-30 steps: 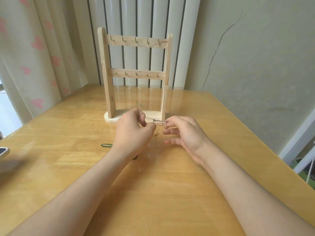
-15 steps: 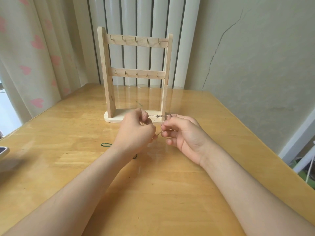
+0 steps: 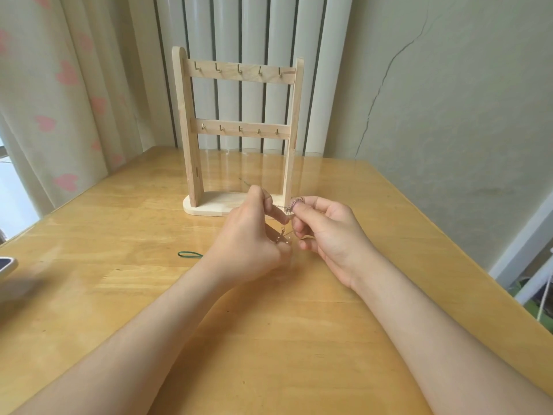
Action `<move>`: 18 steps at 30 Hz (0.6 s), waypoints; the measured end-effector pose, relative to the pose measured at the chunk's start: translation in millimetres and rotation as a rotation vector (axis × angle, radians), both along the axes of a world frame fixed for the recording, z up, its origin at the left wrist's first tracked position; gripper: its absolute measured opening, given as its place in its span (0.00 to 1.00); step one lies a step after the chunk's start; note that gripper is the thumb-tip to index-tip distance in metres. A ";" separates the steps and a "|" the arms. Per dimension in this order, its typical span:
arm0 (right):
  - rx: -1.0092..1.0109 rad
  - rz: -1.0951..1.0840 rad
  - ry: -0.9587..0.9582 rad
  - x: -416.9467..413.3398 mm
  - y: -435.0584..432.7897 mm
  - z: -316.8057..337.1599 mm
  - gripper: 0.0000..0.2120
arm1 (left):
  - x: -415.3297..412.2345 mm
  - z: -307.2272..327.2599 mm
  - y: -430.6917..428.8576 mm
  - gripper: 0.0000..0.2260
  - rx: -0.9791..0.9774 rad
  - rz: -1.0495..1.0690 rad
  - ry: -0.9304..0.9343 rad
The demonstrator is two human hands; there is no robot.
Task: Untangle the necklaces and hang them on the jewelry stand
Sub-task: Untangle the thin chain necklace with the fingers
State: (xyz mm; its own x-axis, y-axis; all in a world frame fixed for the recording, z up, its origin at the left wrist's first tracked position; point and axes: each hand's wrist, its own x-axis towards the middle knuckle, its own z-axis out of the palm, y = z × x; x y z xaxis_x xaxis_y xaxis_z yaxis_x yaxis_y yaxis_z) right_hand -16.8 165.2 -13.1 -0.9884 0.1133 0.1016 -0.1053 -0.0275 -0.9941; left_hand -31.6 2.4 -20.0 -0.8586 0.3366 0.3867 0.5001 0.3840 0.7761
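Okay, left hand [image 3: 251, 235]: pinches necklace chain [image 3: 280, 206], fingers curled
right hand [image 3: 326, 232]: pinches same chain, other end
jewelry stand [image 3: 239, 130]: upright on tabletop [image 3: 269, 339], just behind hands

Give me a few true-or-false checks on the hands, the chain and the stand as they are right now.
1. The left hand and the right hand both pinch the chain. True.
2. A necklace already hangs on the stand. False: nothing hangs on it.
3. A green loop lies on the table, left of the left hand. True.
4. The stand lies tipped over. False: it stands upright behind the hands.
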 end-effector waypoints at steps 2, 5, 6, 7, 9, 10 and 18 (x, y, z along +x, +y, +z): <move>0.006 0.011 0.005 0.0 0.1 -0.4 0.06 | -0.4 -0.2 0.4 0.25 -0.026 0.016 0.036; 0.013 0.039 0.008 1.0 -0.1 -0.4 0.08 | 0.6 1.8 -0.7 0.24 -0.031 0.046 0.027; 0.021 0.041 0.008 0.8 0.3 -0.3 0.09 | 1.2 3.2 -0.8 0.23 -0.019 0.050 -0.004; 0.033 0.040 0.006 0.2 1.1 -0.5 0.10 | 1.6 4.7 -0.8 0.21 0.003 0.054 -0.046; 0.045 0.041 0.005 -0.4 2.4 0.1 0.08 | 1.3 7.5 -0.8 0.17 0.084 0.059 -0.146; 0.044 0.046 0.006 -0.7 3.1 0.3 0.06 | 0.9 8.6 -1.1 0.15 0.133 0.058 -0.182; 0.063 0.056 0.003 1.2 5.1 2.1 0.08 | -0.7 13.9 -3.3 0.08 0.315 0.015 -0.272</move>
State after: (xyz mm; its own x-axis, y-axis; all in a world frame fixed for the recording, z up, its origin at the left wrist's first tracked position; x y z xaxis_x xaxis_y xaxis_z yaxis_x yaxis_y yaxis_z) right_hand -15.6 170.4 -11.0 -0.9927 0.0509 0.1095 -0.1081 0.0292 -0.9937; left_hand -32.2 -0.9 -6.1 -0.9475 0.2248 0.2274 0.2569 0.1120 0.9599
